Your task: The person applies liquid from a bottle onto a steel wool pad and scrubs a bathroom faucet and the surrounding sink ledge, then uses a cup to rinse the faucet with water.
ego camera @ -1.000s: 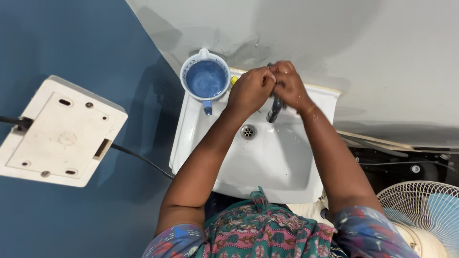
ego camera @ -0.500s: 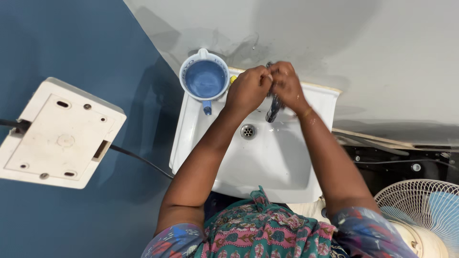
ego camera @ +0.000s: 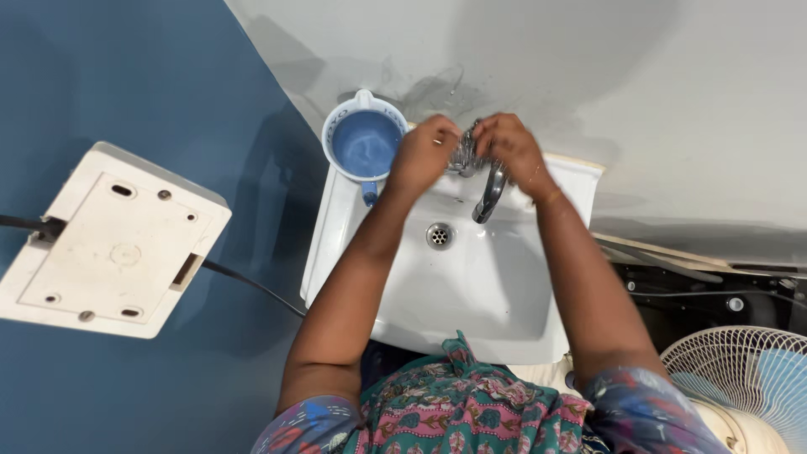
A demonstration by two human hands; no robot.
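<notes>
Both hands, left hand [ego camera: 423, 155] and right hand [ego camera: 514, 151], grip the tap [ego camera: 479, 172]; blue jug [ego camera: 364, 143] just left.

Both hands at metal tap [ego camera: 481, 181] over white sink [ego camera: 471, 277]: left hand [ego camera: 423, 155], right hand [ego camera: 511, 150]; blue jug [ego camera: 364, 143] beside.

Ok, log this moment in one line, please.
left hand: on tap top | right hand: on tap top | sink: below | blue jug: on sink corner

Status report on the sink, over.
Both hands, left hand and right hand, up at the tap. Blue jug on basin corner, clear of them.
</notes>
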